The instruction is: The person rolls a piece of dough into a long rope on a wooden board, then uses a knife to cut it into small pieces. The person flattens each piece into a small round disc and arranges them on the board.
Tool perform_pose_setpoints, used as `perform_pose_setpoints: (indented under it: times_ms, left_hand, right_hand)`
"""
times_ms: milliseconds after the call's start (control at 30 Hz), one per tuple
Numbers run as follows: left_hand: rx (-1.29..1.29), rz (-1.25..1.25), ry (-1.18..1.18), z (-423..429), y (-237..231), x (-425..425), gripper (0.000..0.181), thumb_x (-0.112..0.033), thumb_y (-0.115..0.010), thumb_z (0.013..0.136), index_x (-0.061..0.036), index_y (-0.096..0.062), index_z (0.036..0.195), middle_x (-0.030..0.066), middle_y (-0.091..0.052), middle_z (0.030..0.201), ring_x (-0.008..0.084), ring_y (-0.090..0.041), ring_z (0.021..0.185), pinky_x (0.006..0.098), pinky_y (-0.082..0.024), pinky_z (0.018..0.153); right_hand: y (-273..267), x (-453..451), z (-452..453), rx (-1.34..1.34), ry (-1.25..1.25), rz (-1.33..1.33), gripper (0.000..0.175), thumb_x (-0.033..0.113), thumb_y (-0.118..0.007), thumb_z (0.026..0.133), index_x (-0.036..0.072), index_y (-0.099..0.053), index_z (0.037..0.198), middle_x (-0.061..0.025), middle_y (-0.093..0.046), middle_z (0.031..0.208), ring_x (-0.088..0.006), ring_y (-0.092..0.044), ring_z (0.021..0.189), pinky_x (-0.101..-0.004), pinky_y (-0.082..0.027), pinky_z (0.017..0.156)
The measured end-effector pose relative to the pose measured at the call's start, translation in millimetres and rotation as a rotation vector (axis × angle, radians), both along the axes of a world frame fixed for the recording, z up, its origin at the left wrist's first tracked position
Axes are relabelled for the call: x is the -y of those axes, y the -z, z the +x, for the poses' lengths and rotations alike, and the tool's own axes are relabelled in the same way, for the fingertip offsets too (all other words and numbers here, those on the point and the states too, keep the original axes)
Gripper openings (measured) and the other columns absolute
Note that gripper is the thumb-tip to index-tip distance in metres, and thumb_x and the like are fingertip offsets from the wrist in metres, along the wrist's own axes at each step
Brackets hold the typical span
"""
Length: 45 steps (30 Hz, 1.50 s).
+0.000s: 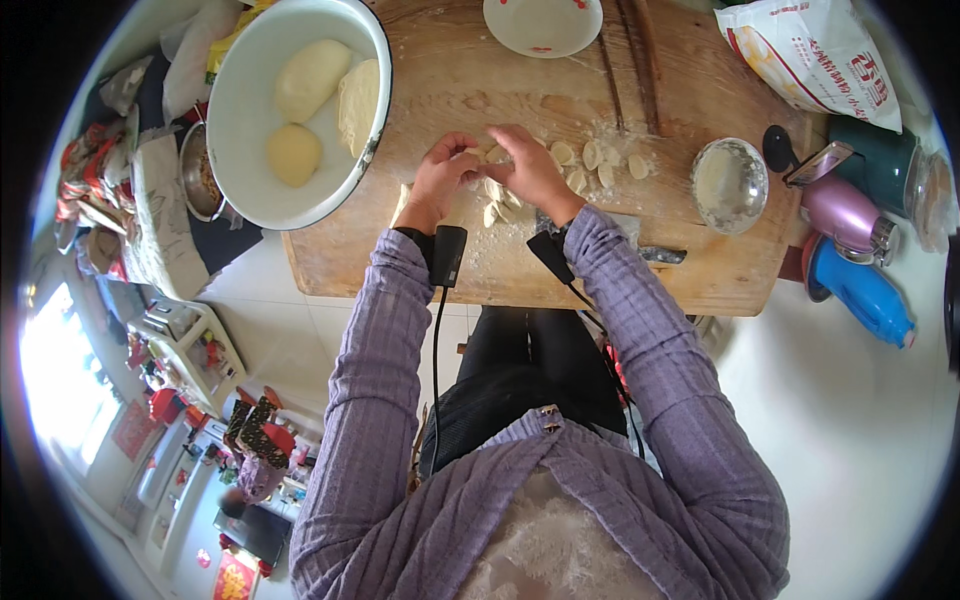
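Observation:
My left hand pinches a small piece of dough between thumb and fingers, above a floured wooden table. Close beside it, my right hand has its index finger stretched out and its thumb near the left fingertips; whether it grips the dough too is unclear. Small flattened dough pieces lie to the right of my hands, and several folded pieces lie below them. A strip of dough shows beside my left wrist. Under my right forearm sits a knife, its dark handle sticking out.
At the left, a white enamel basin holds three dough lumps. A white bowl and wooden sticks lie at the far side. To the right are a metal bowl of flour, a flour bag and a propped phone. Another person is behind.

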<state>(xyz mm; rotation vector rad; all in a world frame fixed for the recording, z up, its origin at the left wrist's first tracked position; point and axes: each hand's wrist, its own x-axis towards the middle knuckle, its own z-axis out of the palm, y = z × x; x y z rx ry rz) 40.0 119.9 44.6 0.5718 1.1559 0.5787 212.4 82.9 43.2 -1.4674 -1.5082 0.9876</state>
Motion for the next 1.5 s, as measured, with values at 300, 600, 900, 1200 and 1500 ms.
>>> perform_pose_setpoints:
  times_ms: [300, 600, 900, 1200, 1500]
  left_hand:
    - [-0.147, -0.029, -0.085, -7.4, 1.2, -9.1, 0.018, -0.011, -0.06, 0.089, -0.0072, -0.06, 0.107, 0.0029, -0.06, 0.097, 0.0164, -0.061, 0.086, 0.0321, -0.051, 0.078]
    - [-0.405, 0.362, 0.184, 14.9, -23.0, 14.4, 0.032, -0.015, -0.057, 0.096, -0.0005, -0.06, 0.124, 0.0059, -0.064, 0.108, 0.0172, -0.064, 0.092, 0.0256, -0.052, 0.081]
    - [-0.033, -0.047, -0.024, -2.2, -21.9, 41.8, 0.031, -0.013, -0.057, 0.097, -0.0025, -0.057, 0.125, 0.0056, -0.066, 0.103, 0.0122, -0.063, 0.09, 0.0265, -0.052, 0.078]
    - [-0.281, 0.13, -0.045, 11.1, -4.9, 20.7, 0.034, -0.01, -0.059, 0.093, -0.0067, -0.058, 0.127, 0.0072, -0.062, 0.117, 0.0158, -0.064, 0.095, 0.0286, -0.052, 0.08]
    - [-0.898, 0.665, 0.305, 19.3, 12.1, 32.4, 0.042, -0.015, -0.068, 0.08, -0.0045, -0.06, 0.119, 0.0173, -0.059, 0.114, 0.0294, -0.065, 0.088, 0.0373, -0.053, 0.077]
  right_hand:
    - [7.1, 7.0, 6.6, 0.074, 0.272, -0.105, 0.026, 0.006, -0.062, 0.08, 0.002, -0.068, 0.105, -0.0159, -0.066, 0.104, -0.0295, -0.068, 0.088, -0.0348, -0.053, 0.076]
    - [-3.0, 16.6, -7.1, -0.526, 0.18, -0.482, 0.03, 0.003, -0.057, 0.089, -0.002, -0.051, 0.118, -0.0133, -0.064, 0.094, -0.0173, -0.07, 0.075, -0.0277, -0.056, 0.066]
    - [3.7, 31.3, -0.8, -0.404, 0.027, -0.485, 0.02, 0.012, -0.066, 0.09, -0.002, -0.058, 0.102, -0.0055, -0.063, 0.081, -0.0118, -0.062, 0.061, -0.0236, -0.052, 0.056]
    - [19.6, -11.3, -2.1, -0.01, 0.168, -0.232, 0.026, 0.016, -0.071, 0.086, 0.0, -0.063, 0.106, -0.0063, -0.066, 0.077, -0.0124, -0.061, 0.066, -0.027, -0.048, 0.059]
    - [44.5, -31.1, 17.7, 0.411, 0.2, 0.021, 0.032, 0.002, -0.061, 0.079, 0.002, -0.065, 0.111, -0.0213, -0.067, 0.096, -0.0381, -0.065, 0.087, -0.0423, -0.052, 0.075]
